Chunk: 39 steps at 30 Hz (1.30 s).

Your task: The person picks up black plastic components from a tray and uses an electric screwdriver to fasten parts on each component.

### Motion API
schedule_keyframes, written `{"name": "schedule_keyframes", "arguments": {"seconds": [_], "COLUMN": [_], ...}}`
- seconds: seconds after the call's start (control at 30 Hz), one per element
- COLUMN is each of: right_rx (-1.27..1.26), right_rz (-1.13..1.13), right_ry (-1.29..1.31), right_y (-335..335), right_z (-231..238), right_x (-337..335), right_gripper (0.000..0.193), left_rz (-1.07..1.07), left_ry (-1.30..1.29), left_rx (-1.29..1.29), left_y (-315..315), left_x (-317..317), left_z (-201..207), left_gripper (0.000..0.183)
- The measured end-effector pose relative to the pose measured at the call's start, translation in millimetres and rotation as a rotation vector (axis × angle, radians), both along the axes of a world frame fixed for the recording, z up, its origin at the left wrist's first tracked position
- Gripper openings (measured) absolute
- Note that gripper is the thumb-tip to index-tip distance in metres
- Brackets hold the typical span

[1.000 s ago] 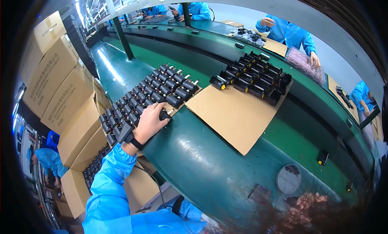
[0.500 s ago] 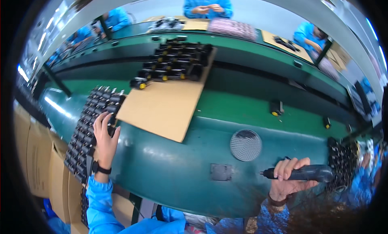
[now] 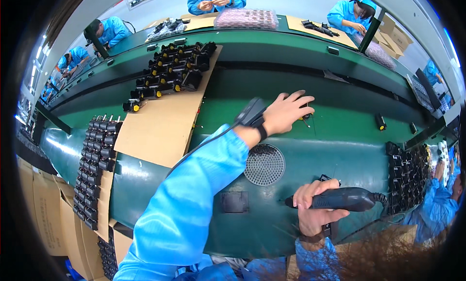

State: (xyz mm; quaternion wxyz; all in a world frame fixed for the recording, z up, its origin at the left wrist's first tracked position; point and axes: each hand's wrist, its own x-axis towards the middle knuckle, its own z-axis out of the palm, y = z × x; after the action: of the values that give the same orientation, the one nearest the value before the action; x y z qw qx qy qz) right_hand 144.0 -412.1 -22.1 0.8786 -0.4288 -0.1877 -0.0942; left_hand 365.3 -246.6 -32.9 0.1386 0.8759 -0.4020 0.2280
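Note:
My left hand [image 3: 287, 112] reaches across to the green belt with its fingers spread over a small black part with a yellow piece [image 3: 306, 117]. The palm and fingers hide most of that part; whether they press on it is not visible. On that wrist sits a black band with a black box-like piece [image 3: 251, 112] and a cable. My right hand [image 3: 316, 203] is closed round a black electric screwdriver [image 3: 347, 199], its tip pointing left over the table and its coiled cord trailing right. A dark piece [image 3: 325, 177] shows just beyond those fingers.
A round perforated grey disc [image 3: 264, 164] and a dark square plate [image 3: 235, 202] lie on the table. Rows of black parts stand on cardboard [image 3: 155, 128] and at the left [image 3: 94, 169]. More black parts [image 3: 405, 176] are at right. Co-workers sit beyond the belt.
My left hand has swung from the rows of black parts at the left to the part on the belt. The right hand still holds the screwdriver. The view has shifted.

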Motion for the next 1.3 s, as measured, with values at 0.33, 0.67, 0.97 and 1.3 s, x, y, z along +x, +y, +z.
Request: {"name": "schedule_keyframes", "arguments": {"seconds": [0.33,0.67,0.97,1.3], "right_rx": [0.045,0.014,0.007,0.002], "right_rz": [-0.016,0.029,-0.050,-0.012], "right_ry": [0.045,0.004,0.063,0.004], "right_y": [-6.9,4.7,4.9,-0.1], "right_z": [0.7,3.5,-5.9,-5.2], "right_x": [-0.2,-1.8,-1.1,1.4], "right_gripper": [0.089,0.088,0.086,0.085], "left_rz": [0.088,0.136,0.124,0.204], "left_ry": [0.206,0.478,0.556,0.498], "left_rx": [0.107,-0.013,-0.032,-0.179], "left_y": [59.0,136.6,125.2,126.1], "left_x": [-11.7,-263.2,-278.7,-285.4], "left_z": [28.7,72.9,45.7,25.1], "left_gripper": [0.055,0.071,0.066,0.068]}}
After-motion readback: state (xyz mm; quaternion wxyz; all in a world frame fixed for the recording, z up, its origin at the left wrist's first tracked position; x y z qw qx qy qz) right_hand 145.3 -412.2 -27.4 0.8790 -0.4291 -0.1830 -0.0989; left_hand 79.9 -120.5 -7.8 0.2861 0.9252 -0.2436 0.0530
